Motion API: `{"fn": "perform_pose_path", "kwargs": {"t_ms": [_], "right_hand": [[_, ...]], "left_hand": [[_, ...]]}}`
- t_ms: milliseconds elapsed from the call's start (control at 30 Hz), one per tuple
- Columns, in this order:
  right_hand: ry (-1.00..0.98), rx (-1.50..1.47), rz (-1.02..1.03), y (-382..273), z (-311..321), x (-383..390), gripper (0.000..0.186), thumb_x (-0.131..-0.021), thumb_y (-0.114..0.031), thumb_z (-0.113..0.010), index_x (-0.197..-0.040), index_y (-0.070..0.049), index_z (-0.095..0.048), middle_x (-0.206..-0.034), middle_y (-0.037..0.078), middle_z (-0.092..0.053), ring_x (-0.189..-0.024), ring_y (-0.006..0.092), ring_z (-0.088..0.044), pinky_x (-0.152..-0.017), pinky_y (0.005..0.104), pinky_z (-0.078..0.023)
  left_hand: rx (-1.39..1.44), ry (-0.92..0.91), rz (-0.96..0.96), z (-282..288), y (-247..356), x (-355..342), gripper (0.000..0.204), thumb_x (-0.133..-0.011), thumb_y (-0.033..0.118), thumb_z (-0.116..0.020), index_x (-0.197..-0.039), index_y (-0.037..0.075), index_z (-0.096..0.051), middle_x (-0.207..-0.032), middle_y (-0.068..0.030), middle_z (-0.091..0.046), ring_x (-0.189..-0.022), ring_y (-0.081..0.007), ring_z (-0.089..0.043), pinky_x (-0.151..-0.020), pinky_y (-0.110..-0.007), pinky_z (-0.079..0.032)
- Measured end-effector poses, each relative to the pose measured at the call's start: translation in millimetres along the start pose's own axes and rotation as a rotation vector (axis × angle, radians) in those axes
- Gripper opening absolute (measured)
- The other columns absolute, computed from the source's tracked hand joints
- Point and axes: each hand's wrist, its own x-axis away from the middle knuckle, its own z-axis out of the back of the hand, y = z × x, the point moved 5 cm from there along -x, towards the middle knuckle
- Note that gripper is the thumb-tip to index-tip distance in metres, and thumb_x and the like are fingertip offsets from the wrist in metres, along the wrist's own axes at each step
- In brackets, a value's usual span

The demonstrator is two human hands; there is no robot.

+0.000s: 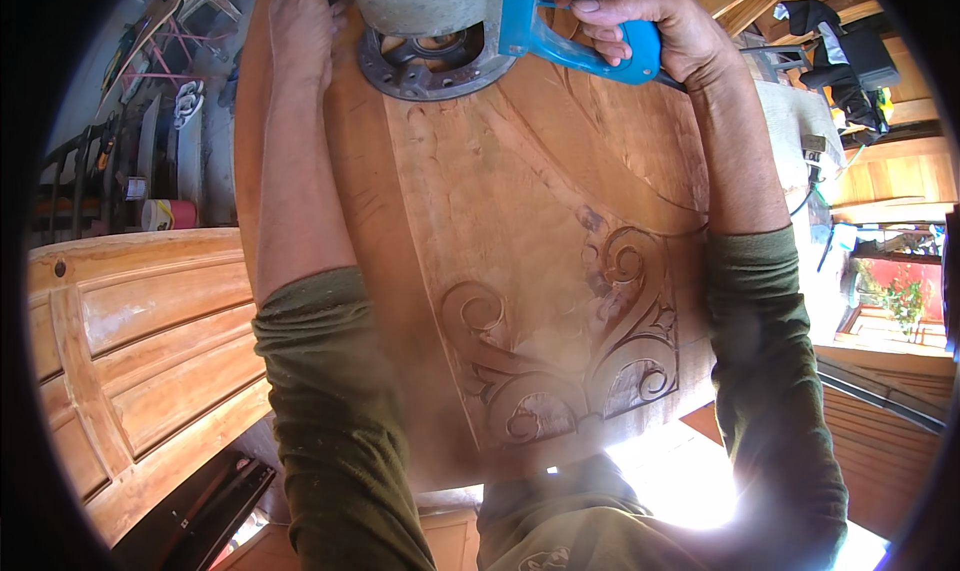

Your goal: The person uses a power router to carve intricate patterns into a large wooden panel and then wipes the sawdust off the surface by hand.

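Item: one blue power tool (430, 16) with round grey base, sitting on the far part of a carved wooden panel (480, 201); the right hand (650, 33) has its grip closed round the looped handle (600, 63), while the left hand's (300, 26) grip, cut off above, cannot be determined.

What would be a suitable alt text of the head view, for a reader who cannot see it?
A person's right hand grips the handle of a blue power router over a carved wooden panel; the left hand is nearby, its grip unclear. Scrollwork decorates the panel's near end, and a panelled wooden door appears at left.
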Motion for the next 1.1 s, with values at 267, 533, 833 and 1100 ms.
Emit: {"fn": "perform_pose_path", "kwargs": {"t_ms": [267, 533, 833, 1100], "right_hand": [[0.071, 0.035, -0.023, -9, -4, 3, 0.020, -0.088, -0.010, -0.079, -0.098, 0.003, -0.068, -0.070, 0.004, -0.058, -0.061, 0.0143, -0.056, -0.060, 0.0276, -0.045], [0.141, 0.291, 0.047, 2, 15, 4, 0.029, -0.088, -0.029, -0.084, -0.100, -0.007, -0.069, -0.068, -0.002, -0.056, -0.056, 0.0081, -0.052, -0.057, 0.0231, -0.044], [0.202, 0.386, 0.095, 1, 10, 6, 0.026, -0.086, -0.026, -0.083, -0.096, -0.007, -0.069, -0.065, -0.003, -0.056, -0.054, 0.0075, -0.052, -0.054, 0.0231, -0.043], [0.247, 0.385, 0.098, 1, 6, 7, 0.024, -0.086, -0.026, -0.082, -0.091, -0.007, -0.068, -0.063, -0.002, -0.055, -0.055, 0.0082, -0.053, -0.055, 0.0227, -0.042]], "left_hand": [[-0.229, 0.140, 0.111, 4, -3, -2, 0.043, -0.108, 0.042, -0.043, -0.119, 0.007, -0.067, -0.106, -0.0019, -0.066, -0.080, -0.0110, -0.058, -0.070, -0.026, -0.046], [-0.150, 0.084, 0.150, 4, 0, -2, 0.037, -0.107, 0.039, -0.043, -0.103, 0.008, -0.063, -0.081, -0.0008, -0.058, -0.068, -0.0078, -0.050, -0.057, -0.025, -0.040], [-0.250, 0.084, 0.153, 2, 9, 6, 0.048, -0.107, 0.043, -0.043, -0.122, 0.005, -0.067, -0.097, -0.0059, -0.065, -0.078, -0.0142, -0.058, -0.066, -0.032, -0.052], [-0.279, 0.071, 0.058, 5, 5, 0, 0.058, -0.108, 0.043, -0.042, -0.145, 0.003, -0.060, -0.139, -0.0129, -0.063, -0.122, -0.0254, -0.065, -0.099, -0.043, -0.056]]}}
